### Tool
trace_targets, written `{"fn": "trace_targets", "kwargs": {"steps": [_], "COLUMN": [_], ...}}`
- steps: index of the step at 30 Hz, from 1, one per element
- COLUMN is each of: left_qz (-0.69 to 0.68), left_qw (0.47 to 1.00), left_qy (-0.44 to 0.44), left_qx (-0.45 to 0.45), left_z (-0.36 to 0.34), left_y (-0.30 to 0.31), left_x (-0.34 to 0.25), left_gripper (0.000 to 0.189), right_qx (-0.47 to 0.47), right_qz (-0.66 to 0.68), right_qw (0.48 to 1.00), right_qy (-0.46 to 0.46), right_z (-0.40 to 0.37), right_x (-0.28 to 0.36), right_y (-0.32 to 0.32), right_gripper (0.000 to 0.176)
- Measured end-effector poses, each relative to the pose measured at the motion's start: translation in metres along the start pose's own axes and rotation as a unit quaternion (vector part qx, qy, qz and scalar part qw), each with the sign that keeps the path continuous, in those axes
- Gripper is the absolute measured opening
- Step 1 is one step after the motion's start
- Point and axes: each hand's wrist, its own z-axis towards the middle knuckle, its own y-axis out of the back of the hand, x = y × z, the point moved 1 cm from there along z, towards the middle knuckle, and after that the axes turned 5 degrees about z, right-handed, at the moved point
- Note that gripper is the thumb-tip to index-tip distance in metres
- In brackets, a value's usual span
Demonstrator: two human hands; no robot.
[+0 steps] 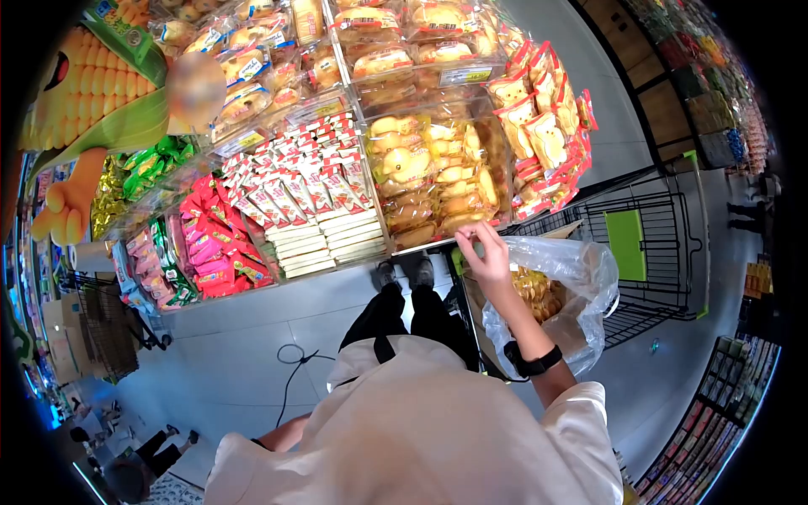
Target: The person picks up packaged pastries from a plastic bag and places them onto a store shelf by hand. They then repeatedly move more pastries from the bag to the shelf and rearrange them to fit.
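My right hand (484,254) is above the front edge of a clear bin (402,251), fingers loosely bent with a gap between them. Nothing shows in its grasp. Inside that bin lie several wrapped yellow-brown breads (454,181). Just beside and below the hand, a large clear plastic bag (589,273) gapes at the near end of a shopping cart (656,219). Wrapped golden-brown breads (539,295) sit in the bag, partly hidden by my forearm. My left forearm (288,433) shows at my side, but its hand is out of sight.
Stacked white-and-red wrapped bars (311,189), pink-red packets (219,244) and bear-shaped bread packs (543,126) fill the neighbouring display. A black cable (295,362) lies on the floor. Another cart (105,328) stands left; a person (143,467) is at lower left.
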Motion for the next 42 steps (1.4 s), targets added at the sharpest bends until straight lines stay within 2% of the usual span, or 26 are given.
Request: {"fn": "trace_targets", "kwargs": {"steps": [3,5,7,11,13,17,18,20,21,25,27,28,29,30,31,32,33,35,42], "left_qz": [-0.024,-0.042,-0.053,-0.061,-0.057,-0.037,-0.030,-0.007,0.006,0.056,0.005,0.247,0.282,0.194,0.014,-0.034,-0.046,-0.030,-0.001], "left_qw": [0.999,0.998,0.998,0.997,0.997,0.997,0.997,0.997,0.996,0.989,0.990,0.947,0.872,0.900,0.939,0.947,0.952,0.938,0.898], "left_qy": [-0.006,-0.013,-0.024,-0.045,-0.051,-0.049,-0.046,-0.039,-0.036,-0.044,-0.138,-0.180,-0.316,-0.321,-0.316,-0.303,-0.292,-0.342,-0.439], "left_qx": [0.039,0.043,0.040,0.030,0.031,0.046,0.051,0.070,0.083,0.130,0.042,-0.097,-0.246,-0.220,-0.131,-0.097,-0.076,-0.038,0.028], "left_z": [0.004,0.006,0.007,0.012,0.012,0.016,0.017,0.021,0.023,0.039,0.048,0.063,0.069,0.070,0.059,0.043,0.037,0.024,-0.044], "left_y": [-0.009,-0.006,-0.001,0.019,0.024,0.032,0.034,0.038,0.041,0.070,0.102,0.120,0.128,0.138,0.139,0.134,0.126,0.111,0.028], "left_x": [0.020,0.024,0.026,0.023,0.023,0.024,0.025,0.025,0.023,0.003,-0.028,-0.047,-0.061,-0.084,-0.108,-0.138,-0.161,-0.197,-0.300], "left_gripper": [0.016,0.016,0.016,0.016,0.016,0.016,0.016,0.017,0.017,0.017,0.017,0.014,0.014,0.012,0.013,0.015,0.016,0.015,0.016], "right_qx": [0.080,0.193,0.250,0.266,0.229,0.131,0.176,0.355,0.365,0.228,0.169,0.148,0.127,0.110,0.097,0.084,0.073,0.059,0.042], "right_qz": [0.005,0.002,-0.012,0.049,0.064,0.095,0.045,-0.100,-0.113,-0.051,-0.029,-0.021,-0.013,-0.006,-0.001,0.005,0.009,0.019,0.042], "right_qw": [0.992,0.967,0.951,0.896,0.868,0.765,0.741,0.749,0.732,0.686,0.681,0.683,0.685,0.687,0.690,0.693,0.695,0.700,0.693], "right_qy": [-0.100,-0.165,-0.181,-0.353,-0.436,-0.623,-0.647,-0.550,-0.564,-0.689,-0.712,-0.715,-0.717,-0.718,-0.717,-0.716,-0.716,-0.712,-0.719], "right_z": [-0.037,-0.068,-0.100,-0.167,-0.216,-0.310,-0.330,-0.475,-0.505,-0.517,-0.502,-0.495,-0.490,-0.485,-0.482,-0.479,-0.477,-0.475,-0.504], "right_x": [0.014,0.013,0.019,0.026,0.013,0.005,0.007,-0.045,-0.044,-0.004,0.014,0.018,0.022,0.024,0.026,0.027,0.030,0.031,0.036], "right_y": [0.012,0.024,0.035,0.050,0.053,0.051,0.048,0.032,0.025,0.025,0.026,0.028,0.029,0.030,0.032,0.033,0.034,0.037,0.051], "right_gripper": [0.006,0.009,0.013,0.016,0.020,0.024,0.022,0.020,0.020,0.020,0.020,0.020,0.020,0.019,0.019,0.019,0.019,0.019,0.019]}}
